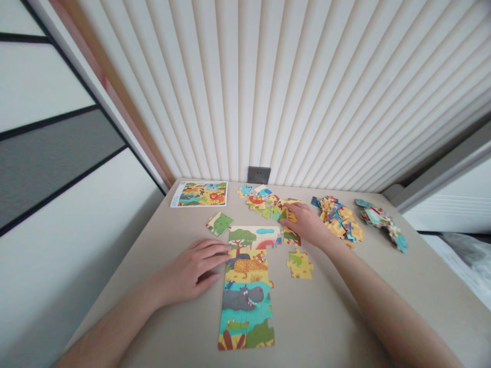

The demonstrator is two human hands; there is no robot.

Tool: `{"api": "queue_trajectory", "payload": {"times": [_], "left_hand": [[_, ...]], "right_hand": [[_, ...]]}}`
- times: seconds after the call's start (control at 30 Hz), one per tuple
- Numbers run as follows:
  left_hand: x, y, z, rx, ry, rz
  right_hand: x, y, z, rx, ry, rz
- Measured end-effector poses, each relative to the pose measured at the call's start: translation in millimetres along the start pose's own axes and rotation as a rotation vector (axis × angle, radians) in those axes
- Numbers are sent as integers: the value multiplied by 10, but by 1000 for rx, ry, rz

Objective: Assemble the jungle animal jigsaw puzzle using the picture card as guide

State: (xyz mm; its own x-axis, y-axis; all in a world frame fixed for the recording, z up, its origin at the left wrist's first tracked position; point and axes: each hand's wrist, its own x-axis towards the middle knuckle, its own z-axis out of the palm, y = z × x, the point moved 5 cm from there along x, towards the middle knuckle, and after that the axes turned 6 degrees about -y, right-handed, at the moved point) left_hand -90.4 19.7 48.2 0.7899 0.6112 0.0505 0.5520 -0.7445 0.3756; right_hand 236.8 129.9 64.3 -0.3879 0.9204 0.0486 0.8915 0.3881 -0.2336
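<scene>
The assembled jigsaw section [245, 301] is lying on the table [326, 317] in front of me, forming an upright strip that shows a tree, a leopard and a hippo; its edges are remaining interlocked and uneven. I am resting my left hand [192, 271] beside it, with the fingers [218, 249] extended and open, their tips touching the strip's upper left edge. My right hand [301, 223] is lying over a partly joined patch of pieces [264, 205] beyond the strip, with its fingers [287, 213] pressing down together; I cannot tell whether they are gripping a piece. A yellow piece [299, 265] is sitting just right of the strip, and a green piece [220, 224] is sitting to its left. A large heap of loose pieces [339, 220] and a smaller heap [379, 222] are lying further right, so many pieces are remaining unplaced. A picture card [198, 194] showing the full scene is lying at the far edge, near a wall socket [259, 175].
</scene>
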Motion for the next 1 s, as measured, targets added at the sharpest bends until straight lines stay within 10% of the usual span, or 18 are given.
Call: {"api": "queue_trajectory", "payload": {"times": [0.47,1.0], "left_hand": [[5,51,-22,6,-15,7],[6,113,-97,-5,30,7]], "right_hand": [[42,53,102,-17,51,9],[-829,-128,33,129,200,-91]]}}
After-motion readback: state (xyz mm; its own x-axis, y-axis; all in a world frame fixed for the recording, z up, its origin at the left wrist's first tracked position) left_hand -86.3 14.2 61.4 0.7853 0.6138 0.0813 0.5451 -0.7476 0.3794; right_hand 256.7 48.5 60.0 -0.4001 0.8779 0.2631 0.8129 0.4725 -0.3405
